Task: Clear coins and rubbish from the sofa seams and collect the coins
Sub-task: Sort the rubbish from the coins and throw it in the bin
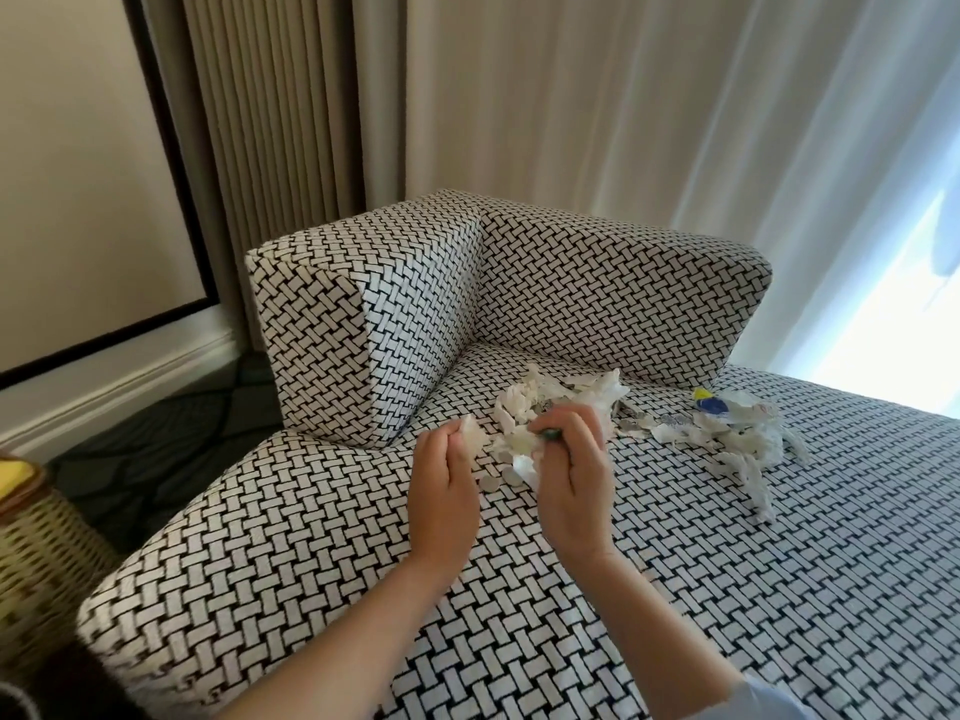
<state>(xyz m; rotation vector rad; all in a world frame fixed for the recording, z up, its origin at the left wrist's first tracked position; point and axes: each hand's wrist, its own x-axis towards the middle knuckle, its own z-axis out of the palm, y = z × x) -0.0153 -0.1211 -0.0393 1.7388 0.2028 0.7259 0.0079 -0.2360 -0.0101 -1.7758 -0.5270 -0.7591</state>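
Observation:
A black-and-white woven sofa (675,589) fills the view. On its seat lies a heap of torn white paper scraps (561,392), with a second heap (737,433) to the right that includes a yellow-and-blue wrapper (710,403). Two grey coins (501,479) lie on the seat just beyond my hands, and more coins (636,426) lie between the heaps. My left hand (441,491) pinches a white paper scrap (470,433). My right hand (571,475) grips crumpled white paper and a small green item (705,432) at its fingertips.
The sofa's corner backrest cushions (415,314) rise behind the heaps. A wicker basket (36,558) stands on the dark floor at the left. Curtains hang behind the sofa, with a bright window at the right.

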